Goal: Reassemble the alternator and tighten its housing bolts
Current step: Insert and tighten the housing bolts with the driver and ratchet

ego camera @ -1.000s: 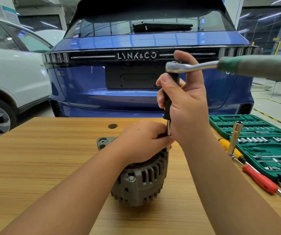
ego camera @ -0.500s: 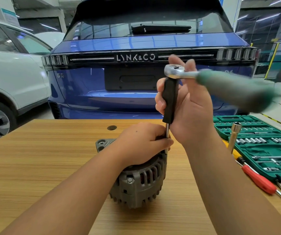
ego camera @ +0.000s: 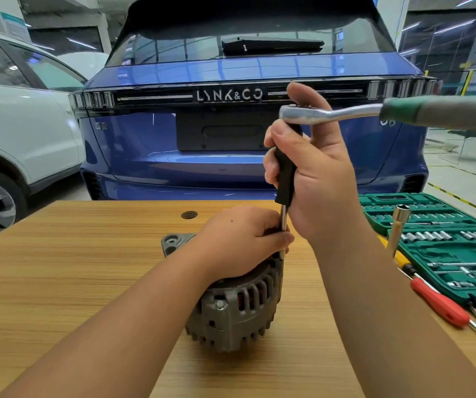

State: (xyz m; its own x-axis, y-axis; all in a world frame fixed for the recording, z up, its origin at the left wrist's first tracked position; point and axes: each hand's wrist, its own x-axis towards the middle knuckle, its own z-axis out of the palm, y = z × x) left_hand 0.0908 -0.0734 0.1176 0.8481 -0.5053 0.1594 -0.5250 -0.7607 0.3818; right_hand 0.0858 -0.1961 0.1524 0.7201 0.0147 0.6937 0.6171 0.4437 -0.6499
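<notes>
Alternator sits upright near the middle of the wooden worktop, grey finned housing w/ one housing bolt showing on the near side. Left hand rests on top of it, fingers curled, pinching the thin steel shaft of the driver where it meets the housing edge. Right hand is higher up, fingers wrapped round the black driver handle, thumb on the near side. A ratchet wrench sits on top of that handle, its green grip sticking out to the right.

Right edge of worktop: open green socket set case, a tall socket tube standing up, red-handled screwdriver lying just in front of the case. Blue Lynk & Co car parked behind, white car at left.
</notes>
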